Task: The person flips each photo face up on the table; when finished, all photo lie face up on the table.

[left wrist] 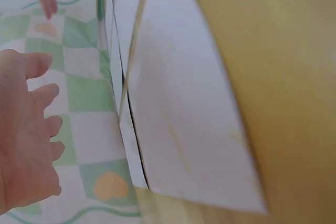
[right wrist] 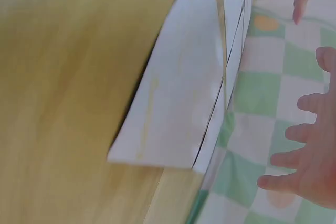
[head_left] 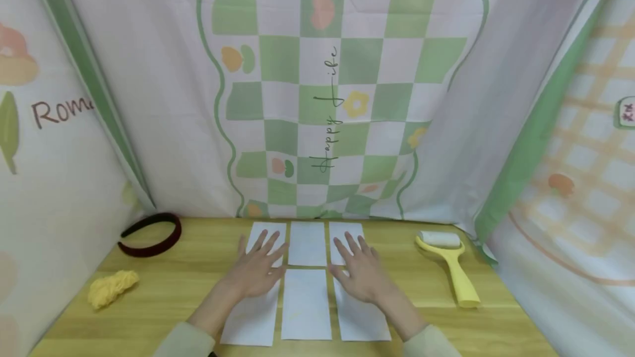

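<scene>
Several white paper rectangles lie in two rows on the wooden table. My left hand (head_left: 256,271), fingers spread, is over the left column, overlapping the back left sheet (head_left: 254,230) and the front left sheet (head_left: 251,321). Likewise spread, my right hand (head_left: 364,274) overlaps the back right sheet (head_left: 342,228) and the front right sheet (head_left: 362,321). Between the hands, the back middle sheet (head_left: 307,244) and front middle sheet (head_left: 306,304) show fully. Both wrist views show the hands raised above the paper, palms down and holding nothing.
At the left edge lie a dark red headband (head_left: 155,248) and a crumpled yellow scrunchie (head_left: 113,288). A lint roller (head_left: 452,269) with a yellow handle lies on the right. Printed curtains (head_left: 322,98) hang behind and beside the wooden table (head_left: 188,269).
</scene>
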Demonstrator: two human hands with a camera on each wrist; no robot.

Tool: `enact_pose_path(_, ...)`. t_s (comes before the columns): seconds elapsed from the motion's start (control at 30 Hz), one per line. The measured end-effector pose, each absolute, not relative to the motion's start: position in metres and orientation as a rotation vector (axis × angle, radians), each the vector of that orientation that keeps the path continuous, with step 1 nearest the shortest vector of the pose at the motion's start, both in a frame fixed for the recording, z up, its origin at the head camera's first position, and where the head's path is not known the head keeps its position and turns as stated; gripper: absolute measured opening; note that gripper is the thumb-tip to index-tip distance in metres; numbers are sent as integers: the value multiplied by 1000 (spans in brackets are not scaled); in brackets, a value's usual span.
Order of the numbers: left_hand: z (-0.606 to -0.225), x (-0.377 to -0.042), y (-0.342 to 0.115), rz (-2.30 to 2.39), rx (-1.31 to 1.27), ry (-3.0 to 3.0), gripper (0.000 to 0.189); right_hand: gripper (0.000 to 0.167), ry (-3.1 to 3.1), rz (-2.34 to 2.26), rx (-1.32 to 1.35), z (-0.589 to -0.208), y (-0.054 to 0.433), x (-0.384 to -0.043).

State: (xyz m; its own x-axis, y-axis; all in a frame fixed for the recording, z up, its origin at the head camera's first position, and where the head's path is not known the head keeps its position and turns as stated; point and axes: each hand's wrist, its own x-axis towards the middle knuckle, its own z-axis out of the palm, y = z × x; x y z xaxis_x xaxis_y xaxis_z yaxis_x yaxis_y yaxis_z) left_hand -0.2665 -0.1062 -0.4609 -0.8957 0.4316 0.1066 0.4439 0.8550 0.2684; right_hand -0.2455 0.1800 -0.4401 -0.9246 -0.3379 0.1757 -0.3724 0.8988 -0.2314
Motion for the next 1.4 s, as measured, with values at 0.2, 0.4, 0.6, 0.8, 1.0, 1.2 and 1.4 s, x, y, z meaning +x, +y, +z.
enact_pose_path(0.2, -451, -282, -85, -500, -765, -2979, 60, 65, -2979, 399, 450, -441, 195, -256)
enact_pose_path(0.4, -448, -301, -58, -487, -781, -3023, 63, 68, -2995, 438, 348, -452, 208, -269)
enact_pose_path(0.6, -453, -316, -24, -401, -859, -3028, 64, 72, -3018, 433, 226, -456, 218, -283)
enact_pose_path(0.8, -456, -331, -1, -315, -904, -3030, 65, 72, -3052, 450, 145, -459, 217, -294)
enact_pose_path(1.0, -456, -343, 14, -276, -875, -3061, 66, 74, -3043, 474, 93, -465, 214, -303)
enact_pose_path(1.2, -465, -345, 34, -264, -927, -3075, 66, 71, -3046, 473, 46, -473, 213, -302)
enact_pose_path(1.4, -475, -343, 46, -206, -887, -3124, 64, 66, -3025, 563, -23, -473, 212, -299)
